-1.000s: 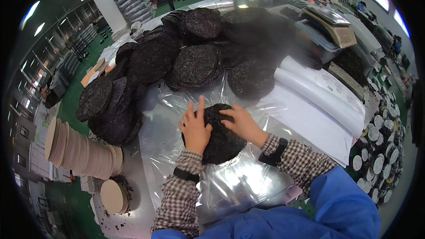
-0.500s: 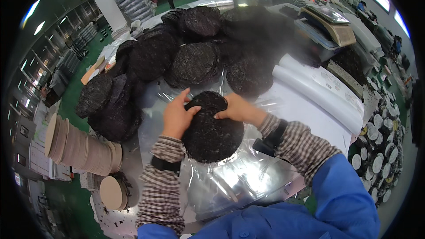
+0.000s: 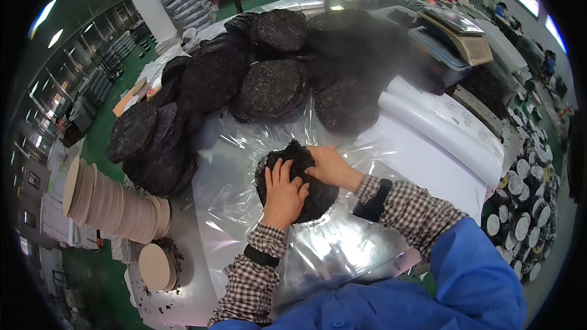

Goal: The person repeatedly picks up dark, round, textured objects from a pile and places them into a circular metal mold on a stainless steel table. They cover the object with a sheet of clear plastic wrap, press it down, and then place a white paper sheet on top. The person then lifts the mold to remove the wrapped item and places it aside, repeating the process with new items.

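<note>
A round black disc that looks like dried seaweed (image 3: 323, 197) lies on shiny clear plastic film (image 3: 235, 189) in front of me. My left hand (image 3: 284, 200) rests on its left part, fingers stretched and somewhat spread over the surface. At the upper right edge, the thumb and fingers of my right hand (image 3: 333, 167) pinch the disc; some of those fingers are hidden. Between my hands the disc's top edge is bunched up and raised. More such discs, in stacks (image 3: 269, 88), are heaped just beyond the film.
Round tan boards (image 3: 116, 201) form a leaning stack at the left, with a shorter stack (image 3: 157, 267) nearer me. A white roll (image 3: 440, 125) lies at the right. Beyond it stand a plastic bin (image 3: 437, 55) and many white-topped round pieces (image 3: 521, 224).
My left hand has moved down and right, from gripping the disc's upper left edge to lying across it. My right hand has shifted slightly down and right. The disc's top is now crumpled.
</note>
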Available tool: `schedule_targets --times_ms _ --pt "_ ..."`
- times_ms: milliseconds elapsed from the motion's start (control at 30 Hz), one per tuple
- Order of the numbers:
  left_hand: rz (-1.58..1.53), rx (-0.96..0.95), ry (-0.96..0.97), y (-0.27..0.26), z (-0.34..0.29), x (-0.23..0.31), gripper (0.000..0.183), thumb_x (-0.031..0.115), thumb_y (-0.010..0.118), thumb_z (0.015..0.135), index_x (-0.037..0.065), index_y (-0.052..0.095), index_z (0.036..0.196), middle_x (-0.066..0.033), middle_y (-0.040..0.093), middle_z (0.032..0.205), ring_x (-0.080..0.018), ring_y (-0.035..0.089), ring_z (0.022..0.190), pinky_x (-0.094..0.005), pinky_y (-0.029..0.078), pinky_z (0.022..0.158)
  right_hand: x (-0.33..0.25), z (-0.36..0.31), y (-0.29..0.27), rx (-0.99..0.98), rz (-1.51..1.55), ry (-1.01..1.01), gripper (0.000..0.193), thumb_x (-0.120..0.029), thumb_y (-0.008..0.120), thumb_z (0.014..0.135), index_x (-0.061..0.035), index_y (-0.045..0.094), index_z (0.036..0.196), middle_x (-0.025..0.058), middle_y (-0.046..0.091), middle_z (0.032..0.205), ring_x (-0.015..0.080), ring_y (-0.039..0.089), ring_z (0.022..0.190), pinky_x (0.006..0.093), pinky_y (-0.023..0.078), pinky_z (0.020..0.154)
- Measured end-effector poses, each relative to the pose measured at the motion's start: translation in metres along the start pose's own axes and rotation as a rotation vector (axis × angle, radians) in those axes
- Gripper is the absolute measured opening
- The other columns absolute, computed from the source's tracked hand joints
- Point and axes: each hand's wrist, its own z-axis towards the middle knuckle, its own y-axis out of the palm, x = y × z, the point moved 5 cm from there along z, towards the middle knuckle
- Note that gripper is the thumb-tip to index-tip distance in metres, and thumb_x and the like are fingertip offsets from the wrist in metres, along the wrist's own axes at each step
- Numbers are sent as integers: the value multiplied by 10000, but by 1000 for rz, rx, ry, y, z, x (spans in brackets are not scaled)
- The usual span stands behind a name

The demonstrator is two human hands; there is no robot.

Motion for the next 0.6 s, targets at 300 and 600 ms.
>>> schedule_targets --times_ms 300,600 --pt "54 -30 43 1 -3 -1 434 256 611 883 -94 616 1141 -255 349 1474 -393 236 1428 -508 176 1180 -59 -14 -31 -139 -444 -528 651 -172 683 842 -91 428 1436 170 286 1543 297 321 1416 525 328 1115" --pt "264 -527 -142 24 0 -16 1103 709 541 808 -69 178 1502 -308 99 1567 -392 -4 1487 -519 -44 1180 -25 -30 2 -743 -951 -374 535 -595 473 893 -161 775 979 106 371 1535 182 131 1494 663 -74 1128"
